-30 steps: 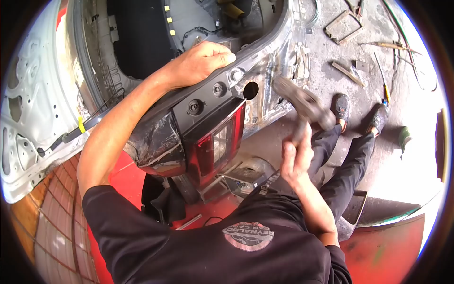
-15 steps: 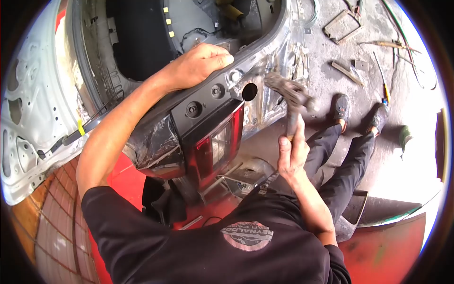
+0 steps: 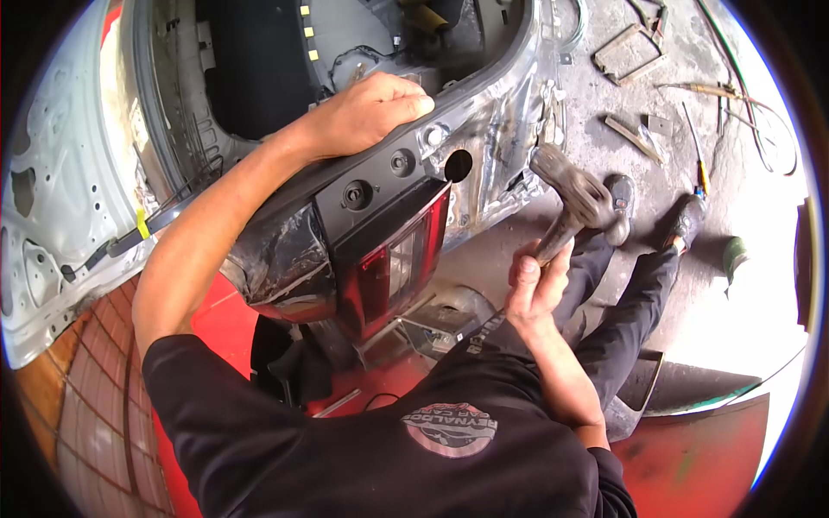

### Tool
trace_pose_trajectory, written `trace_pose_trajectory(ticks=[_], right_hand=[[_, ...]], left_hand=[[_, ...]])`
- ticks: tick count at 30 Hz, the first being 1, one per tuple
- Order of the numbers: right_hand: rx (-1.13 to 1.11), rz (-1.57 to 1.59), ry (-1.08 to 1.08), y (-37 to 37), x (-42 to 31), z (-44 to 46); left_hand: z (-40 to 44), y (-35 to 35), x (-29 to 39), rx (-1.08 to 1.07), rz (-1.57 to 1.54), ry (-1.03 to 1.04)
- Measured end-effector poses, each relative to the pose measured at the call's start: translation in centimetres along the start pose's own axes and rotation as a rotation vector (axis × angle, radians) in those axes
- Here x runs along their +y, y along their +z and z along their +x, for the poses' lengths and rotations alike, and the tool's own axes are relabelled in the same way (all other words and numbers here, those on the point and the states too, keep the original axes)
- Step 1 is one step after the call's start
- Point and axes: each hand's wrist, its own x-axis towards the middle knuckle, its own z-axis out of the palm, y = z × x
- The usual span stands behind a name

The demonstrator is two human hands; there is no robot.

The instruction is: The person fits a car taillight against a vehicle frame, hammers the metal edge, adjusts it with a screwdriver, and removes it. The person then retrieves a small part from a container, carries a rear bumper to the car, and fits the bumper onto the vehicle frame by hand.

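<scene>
My left hand (image 3: 373,112) is closed over the dark edge of the car's rear opening (image 3: 484,79), its thumb pointing right. Below it, a red and clear tail light (image 3: 401,263) sits in the body corner beside a black trim strip (image 3: 377,179) with two round recesses. My right hand (image 3: 537,285) grips the handle of a worn hammer (image 3: 580,194), whose head is raised right of the bare metal panel (image 3: 484,173) and not touching it. A round dark hole (image 3: 458,167) opens in that panel.
On the concrete floor at upper right lie a metal frame (image 3: 629,53), a flat metal strip (image 3: 633,138), a screwdriver (image 3: 701,164) and cables. A pale door panel (image 3: 65,173) stands at the left. Red panels (image 3: 699,453) lie at lower right.
The hammer has swung away from the bare panel, down and to the right, compared with half a second ago. My left hand has stayed on the edge.
</scene>
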Motion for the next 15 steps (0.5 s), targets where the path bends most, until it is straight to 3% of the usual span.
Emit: trace_pose_trajectory(ticks=[1,3,4,7,10,12,14,15], right_hand=[[-0.030,-0.044,0.006,1.0,0.3,0.5],[-0.305,-0.149,0.156,2.4,-1.2,2.4],[-0.307,-0.117,0.218,1.9,-2.2,3.0],[-0.284,-0.120,0.201,0.0,-3.1,2.8],[-0.023,-0.045,0.000,-0.1,-1.4,0.9],[0.015,-0.093,-0.086,0.5,-1.0,1.0],[-0.160,-0.208,-0.017,1.7,-1.5,2.3],[-0.334,-0.190,0.174,2.0,-1.8,2.5]], left_hand=[[0.1,0.0,0.0,0.004,-0.006,0.008],[-0.1,-0.1,0.0,-0.012,0.012,0.002],[0.0,-0.3,0.2,-0.021,0.027,0.005],[0.5,-0.2,-0.5,0.007,0.066,0.071],[0.3,0.0,-0.4,0.051,0.004,0.065],[0.1,0.0,-0.1,0.042,-0.002,0.028],[0.1,-0.2,-0.3,0.011,0.015,0.021],[0.2,-0.2,-0.3,-0.008,0.025,0.020]])
